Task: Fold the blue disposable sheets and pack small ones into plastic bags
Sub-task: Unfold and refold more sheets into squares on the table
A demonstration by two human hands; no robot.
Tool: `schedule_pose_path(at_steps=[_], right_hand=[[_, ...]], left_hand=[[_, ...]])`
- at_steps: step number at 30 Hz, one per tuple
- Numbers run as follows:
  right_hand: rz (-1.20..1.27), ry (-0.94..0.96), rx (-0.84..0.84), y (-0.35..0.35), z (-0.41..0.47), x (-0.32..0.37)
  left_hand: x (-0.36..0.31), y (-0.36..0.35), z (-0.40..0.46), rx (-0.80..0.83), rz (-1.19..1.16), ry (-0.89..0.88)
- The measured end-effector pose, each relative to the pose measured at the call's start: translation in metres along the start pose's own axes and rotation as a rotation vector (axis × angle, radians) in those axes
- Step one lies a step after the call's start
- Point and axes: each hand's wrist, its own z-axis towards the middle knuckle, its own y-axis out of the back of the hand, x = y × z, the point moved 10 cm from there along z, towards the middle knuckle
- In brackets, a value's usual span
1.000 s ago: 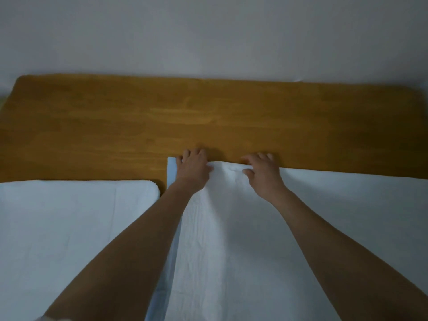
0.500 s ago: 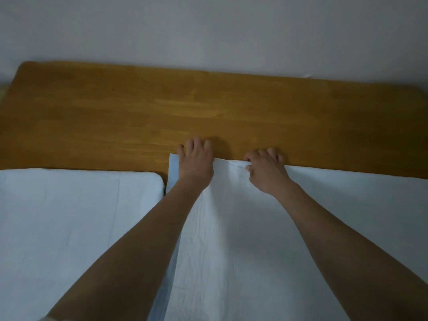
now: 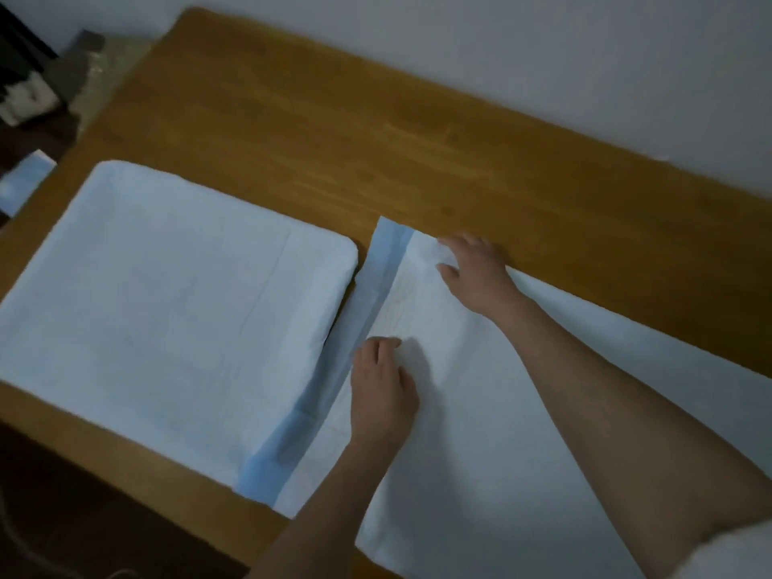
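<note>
Surface: wooden counter [image 3: 376, 131] set against a pale wall [image 3: 501, 35], seen from above and at a tilt.
Sheet in work: a blue disposable sheet [image 3: 480, 390] is spread on the right half of the counter, white face up, reaching from the far edge area to the near edge; a blue border strip [image 3: 334, 357] is exposed along its left side.
Left hand: the left hand [image 3: 382, 390] is laid flat on the sheet just beside the blue strip, fingers straight and apart, nothing gripped.
Right hand: the right hand [image 3: 476, 267] is pressed on the far left corner area of the sheet, fingers extended, nothing gripped.
Step judged: a fold is being flattened and its left edge lined up; folding is early, and no packing has been done.
Next move calls for: the crease to be smoothed flat, then an edge pinched and carried over for another fold, corners kept square.
Neighbour: a stack of sheets [image 3: 175, 307] lies just left of the strip, touching or nearly so.
Beyond: dark blurred objects [image 3: 29, 89] are seen past the far left corner; they cannot be identified.
</note>
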Motion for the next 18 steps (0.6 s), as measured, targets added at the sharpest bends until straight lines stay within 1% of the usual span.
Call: schedule_pose_path(at_steps=[2, 5, 7, 9, 11, 15, 16, 18], right_hand=[[0.037, 0.011, -0.052, 0.003, 0.008, 0.004], [0.147, -0.014, -0.079, -0.001, 0.016, 0.007], [0.201, -0.050, -0.087, -0.005, 0.016, 0.008], [0.265, -0.087, -0.093, -0.006, 0.015, 0.008], [0.290, -0.103, -0.106, -0.004, 0.016, 0.006], [0.259, -0.070, -0.136, 0.000, 0.019, 0.008], [0.242, -0.056, -0.140, 0.000, 0.019, 0.010], [0.220, -0.035, -0.130, -0.001, 0.017, 0.012]], left_hand=[[0.021, 0.015, -0.022, -0.131, 0.017, 0.128], [0.061, 0.040, -0.074, -0.396, 0.022, 0.436], [0.087, 0.050, -0.113, -0.540, -0.003, 0.661], [0.110, 0.051, -0.145, -0.624, -0.087, 0.879], [0.125, 0.048, -0.164, -0.694, -0.200, 1.037], [0.136, 0.038, -0.180, -0.810, -0.374, 1.181], [0.139, 0.035, -0.183, -0.823, -0.399, 1.202], [0.141, 0.029, -0.185, -0.800, -0.414, 1.214]])
